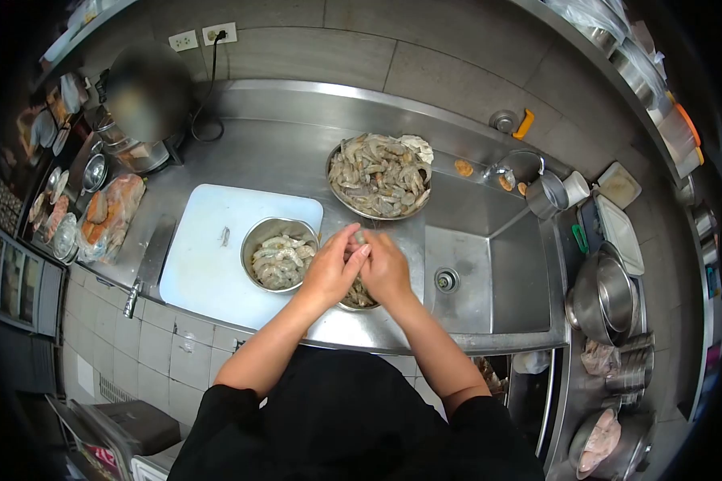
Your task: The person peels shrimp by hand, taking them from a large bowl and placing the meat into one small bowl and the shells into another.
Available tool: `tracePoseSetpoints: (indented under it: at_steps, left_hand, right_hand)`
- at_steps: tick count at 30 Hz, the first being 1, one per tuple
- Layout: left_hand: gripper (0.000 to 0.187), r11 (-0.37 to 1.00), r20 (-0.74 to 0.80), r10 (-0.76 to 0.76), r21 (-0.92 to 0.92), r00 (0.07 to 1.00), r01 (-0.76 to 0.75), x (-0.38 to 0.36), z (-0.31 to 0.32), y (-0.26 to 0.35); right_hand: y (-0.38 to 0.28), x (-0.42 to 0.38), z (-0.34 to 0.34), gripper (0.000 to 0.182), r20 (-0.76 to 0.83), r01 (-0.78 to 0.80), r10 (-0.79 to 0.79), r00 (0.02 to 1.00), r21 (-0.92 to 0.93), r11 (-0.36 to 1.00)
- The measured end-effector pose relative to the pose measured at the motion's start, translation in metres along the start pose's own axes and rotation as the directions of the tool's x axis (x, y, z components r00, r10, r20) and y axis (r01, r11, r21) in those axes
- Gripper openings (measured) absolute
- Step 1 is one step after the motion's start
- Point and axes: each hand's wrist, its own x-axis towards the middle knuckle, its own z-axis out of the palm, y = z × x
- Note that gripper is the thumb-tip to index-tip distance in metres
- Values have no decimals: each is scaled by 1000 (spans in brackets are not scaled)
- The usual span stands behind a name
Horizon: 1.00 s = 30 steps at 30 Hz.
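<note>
My left hand (pixel 337 271) and my right hand (pixel 385 268) meet over a small metal bowl, fingers closed around a grey shrimp (pixel 359 238) that shows between the fingertips. Beneath them, the bowl holds dark shrimp shells (pixel 359 297), mostly hidden by my hands. To the left, peeled shrimp (pixel 283 260) fill a round metal bowl (pixel 279 225) on the white cutting board (pixel 208 248). Beyond my hands, a larger bowl (pixel 377 217) is heaped with grey unpeeled shrimp (pixel 377 172).
A steel sink (pixel 489 280) with a drain lies to the right. Stacked metal bowls (pixel 606 293) stand past it. Left of the board are a knife-like dark blade (pixel 156 252) and a plastic bag of orange food (pixel 114 216). A wall outlet (pixel 219 33) has a cord plugged in.
</note>
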Motion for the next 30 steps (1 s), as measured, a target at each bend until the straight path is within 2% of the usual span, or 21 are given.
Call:
tracePoseSetpoints:
  at_steps: [1, 3, 4, 7, 9, 11, 12, 13, 14, 15, 17, 18, 19, 20, 21, 23, 25, 27, 28, 30]
  left_hand:
    - [38, 1000, 5, 2, 5, 1000, -2, -1, -3, 0]
    - [36, 993, 51, -114, 44, 992, 112, -2, -14, -3]
    - [34, 986, 65, -150, -64, 987, 154, -2, -17, -11]
    - [30, 973, 93, -184, -121, 979, 194, -4, -29, -19]
    - [28, 982, 96, -160, -89, 982, 169, -6, -33, -20]
    - [28, 988, 157, -148, -16, 976, 153, -8, -36, -10]
    - [28, 988, 156, -151, -13, 976, 154, -9, -35, -8]
    - [29, 996, 144, -72, 61, 987, 64, -10, -34, -7]
    - [29, 990, 136, 8, 135, 991, -26, -10, -33, -6]
    - [29, 990, 134, 5, 137, 991, -24, -10, -35, -5]
    - [27, 967, 157, 129, 198, 979, -159, -10, -40, -6]
    - [27, 968, 153, 122, 200, 981, -151, -11, -41, -8]
    - [25, 1000, 219, -25, 10, 975, 24, -11, -43, -9]
    - [24, 963, 308, -152, -167, 939, 211, -12, -44, -12]
    - [24, 963, 306, -157, -165, 939, 215, -12, -46, -16]
    - [26, 827, 396, -291, -353, 871, 437, -11, -50, -24]
    - [25, 804, 399, -318, -367, 860, 467, -11, -53, -25]
    - [27, 766, 405, -380, -367, 832, 528, -11, -55, -27]
    - [27, 765, 405, -381, -367, 831, 529, -12, -54, -28]
    - [29, 747, 398, -361, -419, 844, 517, -13, -52, -29]
  right_hand:
    - [-4, -6, 1, 27, -5, -4, 4, 1000, 4, 1000]
    - [-8, -16, 1, 30, 116, 37, -55, 992, 157, 987]
    - [-5, -18, 0, 33, 178, 18, -55, 982, 202, 979]
    - [2, -13, -16, 35, 176, 93, -114, 978, 124, 988]
    - [0, -1, -21, 36, 121, 112, -122, 985, 90, 990]
    - [-4, 8, -23, 35, 17, 310, -312, 950, 69, 948]
    - [-1, 9, -17, 32, 90, 301, -311, 946, 103, 948]
    - [3, 8, -13, 32, 90, 301, -311, 946, 106, 948]
    - [6, 7, -9, 27, 190, 237, -254, 948, 108, 966]
    - [7, 7, -8, 23, 291, 173, -196, 937, 103, 979]
    - [9, 6, -4, 20, 287, 165, -208, 935, 167, 972]
    - [11, 5, -3, 18, 279, 154, -215, 936, 226, 962]
    - [13, 5, -1, 18, 284, 154, -217, 934, 230, 961]
    - [17, 5, 0, 17, 300, 181, -258, 918, 261, 948]
    - [19, 5, -1, 15, 313, 207, -298, 902, 292, 934]
    - [23, 6, -3, 17, 375, 241, -316, 871, 234, 942]
    - [22, 4, -4, 19, 435, 280, -329, 838, 174, 944]
    - [18, 1, -3, 28, 322, 295, -317, 892, 117, 948]
    - [17, 1, -3, 28, 323, 295, -317, 892, 117, 948]
    - [10, 2, -3, 32, 163, 287, -295, 942, 72, 955]
